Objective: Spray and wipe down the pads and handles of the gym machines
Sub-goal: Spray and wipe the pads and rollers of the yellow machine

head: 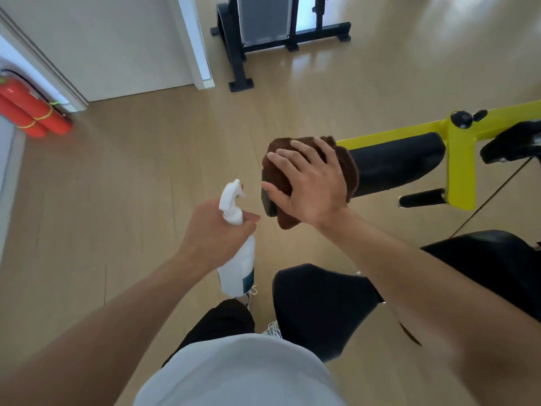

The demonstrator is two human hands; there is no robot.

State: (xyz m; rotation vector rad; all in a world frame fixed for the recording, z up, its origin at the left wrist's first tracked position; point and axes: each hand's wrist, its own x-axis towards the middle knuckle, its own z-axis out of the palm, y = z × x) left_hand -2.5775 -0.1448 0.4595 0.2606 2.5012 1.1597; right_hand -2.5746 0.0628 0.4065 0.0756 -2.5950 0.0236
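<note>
left hand [213, 227]: wrapped round the white spray bottle [237, 268], label unreadable
right hand [310, 186]: fingers spread, pressing brown cloth [281, 174] on black roller pad [395, 165]
around: yellow frame [459, 165], red extinguishers [32, 112] by the wall

Left of the yellow frame [459, 159], bare floor [131, 171] lies open; the frame's black roller pad [398, 165] and seat pad [319, 306] block the right.

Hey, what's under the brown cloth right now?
The end of a black roller pad on the yellow machine frame. The right hand presses the brown cloth over it, so the pad surface beneath is hidden; only a dark edge shows.
</note>
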